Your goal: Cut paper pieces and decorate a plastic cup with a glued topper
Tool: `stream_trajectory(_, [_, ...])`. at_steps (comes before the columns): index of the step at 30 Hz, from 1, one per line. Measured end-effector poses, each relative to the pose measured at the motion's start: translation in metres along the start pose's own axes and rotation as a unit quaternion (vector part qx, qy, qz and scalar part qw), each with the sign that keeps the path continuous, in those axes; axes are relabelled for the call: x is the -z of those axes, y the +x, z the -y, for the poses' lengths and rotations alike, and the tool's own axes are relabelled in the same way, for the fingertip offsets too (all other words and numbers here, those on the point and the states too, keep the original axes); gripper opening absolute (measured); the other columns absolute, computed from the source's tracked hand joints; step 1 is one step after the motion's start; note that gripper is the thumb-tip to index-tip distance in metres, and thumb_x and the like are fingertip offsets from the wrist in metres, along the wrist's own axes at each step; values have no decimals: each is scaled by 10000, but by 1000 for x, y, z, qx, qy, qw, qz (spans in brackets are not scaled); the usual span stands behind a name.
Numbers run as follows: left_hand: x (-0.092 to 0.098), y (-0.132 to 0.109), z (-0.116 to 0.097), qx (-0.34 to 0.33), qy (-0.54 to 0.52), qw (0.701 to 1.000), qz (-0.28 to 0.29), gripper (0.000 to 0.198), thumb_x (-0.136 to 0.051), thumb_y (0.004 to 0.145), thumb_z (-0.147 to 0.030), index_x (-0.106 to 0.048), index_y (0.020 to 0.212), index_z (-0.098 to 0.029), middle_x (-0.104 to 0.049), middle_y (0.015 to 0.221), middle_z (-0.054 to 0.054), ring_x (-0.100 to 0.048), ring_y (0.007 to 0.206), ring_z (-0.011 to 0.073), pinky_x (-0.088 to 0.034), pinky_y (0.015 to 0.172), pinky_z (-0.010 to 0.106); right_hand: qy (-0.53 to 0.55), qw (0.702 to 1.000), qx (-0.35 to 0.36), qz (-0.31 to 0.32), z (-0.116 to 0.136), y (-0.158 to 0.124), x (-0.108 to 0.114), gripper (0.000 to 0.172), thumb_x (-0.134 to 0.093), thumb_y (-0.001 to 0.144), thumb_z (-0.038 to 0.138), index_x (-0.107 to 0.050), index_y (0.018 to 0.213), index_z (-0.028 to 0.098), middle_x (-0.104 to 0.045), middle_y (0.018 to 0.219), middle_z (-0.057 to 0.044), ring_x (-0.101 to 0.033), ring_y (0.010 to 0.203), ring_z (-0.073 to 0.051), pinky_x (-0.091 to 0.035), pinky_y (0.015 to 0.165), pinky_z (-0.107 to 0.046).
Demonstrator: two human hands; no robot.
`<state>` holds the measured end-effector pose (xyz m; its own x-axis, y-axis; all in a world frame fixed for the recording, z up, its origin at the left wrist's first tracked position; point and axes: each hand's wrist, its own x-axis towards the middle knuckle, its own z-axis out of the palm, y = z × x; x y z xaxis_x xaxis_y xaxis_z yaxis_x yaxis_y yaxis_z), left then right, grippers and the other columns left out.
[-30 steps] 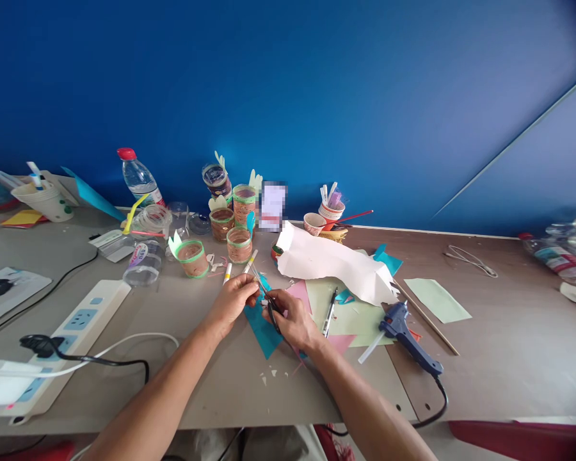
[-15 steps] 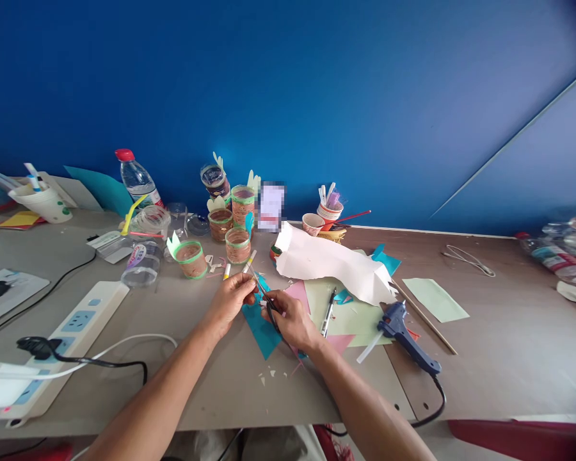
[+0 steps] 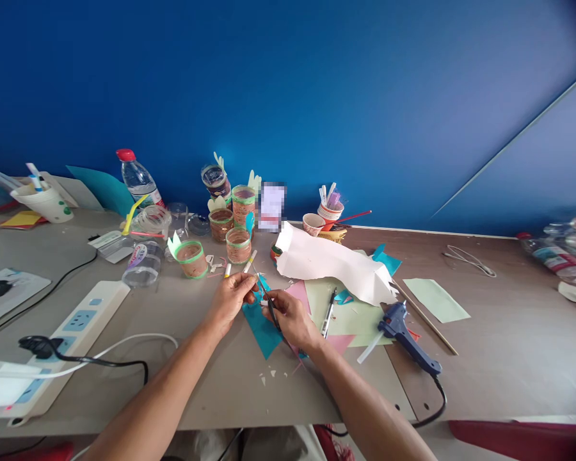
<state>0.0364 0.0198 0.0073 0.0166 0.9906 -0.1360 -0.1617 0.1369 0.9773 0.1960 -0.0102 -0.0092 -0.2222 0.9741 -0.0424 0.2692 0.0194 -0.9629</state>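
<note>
My right hand [image 3: 290, 315] is closed around dark-handled scissors [image 3: 271, 308], with the blades pointing away and slightly left. My left hand [image 3: 233, 298] pinches a small piece of blue paper [image 3: 262, 282] right beside the blades; the fingers hide most of it. Under both hands a larger blue paper sheet [image 3: 264, 330] lies on the desk, with pink paper [image 3: 297, 294] and pale green paper [image 3: 365, 320] to its right. Just beyond the hands stands a brown-wrapped cup [image 3: 239, 246] with a blue paper ear shape on its rim.
Several more wrapped cups [image 3: 192, 259] stand behind and left. A glue gun [image 3: 408, 336], a pen [image 3: 328, 314] and a wooden stick [image 3: 427, 320] lie to the right. A curled white sheet [image 3: 333, 259] lies behind. On the left are a power strip [image 3: 93, 314] and a clear plastic cup [image 3: 143, 266].
The scissor blades look closer together and sit slightly lower by the left fingertips. Both hands stay in nearly the same place, and the other things have not moved.
</note>
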Motion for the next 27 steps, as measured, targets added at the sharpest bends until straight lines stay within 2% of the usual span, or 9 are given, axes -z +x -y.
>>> stream_trajectory(6, [-3,-1,0,-11,-9,1000,7,385,-752,652,-499,-647,733,-137,-632,677,15,-499,502,78,-408,500,219,15,1000,-5,-8,-3,0,-2,229,-579,778,283,-650,976,191,-440,588,56,-374,532,-102,-307,488,-228])
stream_trajectory(14, [-1,2,3,-18,12,1000,1,359,-752,655,-468,-631,726,-137,-614,629,-1,-497,484,77,-382,483,214,23,1000,-9,0,-1,-1,-3,211,-572,781,301,-636,949,190,-427,581,58,-359,530,-99,-287,471,-219])
stream_trajectory(27, [4,4,5,-48,70,996,-4,318,-715,694,-458,-631,712,-152,-615,605,-1,-511,483,92,-399,481,223,18,1000,-3,3,-5,-1,-2,204,-578,795,290,-642,967,201,-479,581,55,-428,522,-107,-340,484,-228])
